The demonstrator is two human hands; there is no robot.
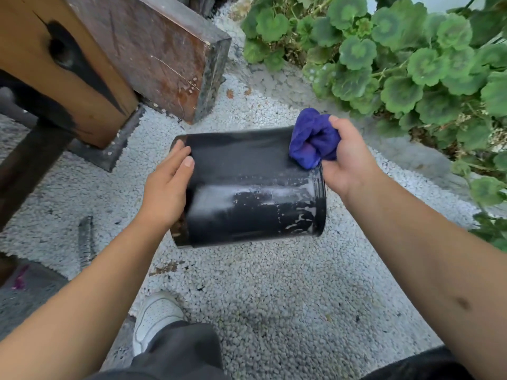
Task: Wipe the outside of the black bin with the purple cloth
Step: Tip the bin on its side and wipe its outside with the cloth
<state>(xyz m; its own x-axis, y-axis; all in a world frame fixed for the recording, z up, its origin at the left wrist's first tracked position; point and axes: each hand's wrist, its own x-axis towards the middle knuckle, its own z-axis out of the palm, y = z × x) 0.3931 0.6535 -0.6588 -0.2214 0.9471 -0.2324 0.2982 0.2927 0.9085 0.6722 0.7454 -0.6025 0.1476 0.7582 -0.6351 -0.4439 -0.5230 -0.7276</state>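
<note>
Forearms reach out: left hand [167, 187] grips the bin [247, 187] sideways, steadying it, while right hand [348, 157] clenches the cloth [312, 138] against its wall.

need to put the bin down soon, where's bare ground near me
Open white gravel lies between the white shoe and the right forearm, below the black bin. It is crowded up left by the wooden beams and right by the green plants.

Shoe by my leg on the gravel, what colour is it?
White: the laced sneaker shows plainly in the head view, standing on pale gravel.
</note>
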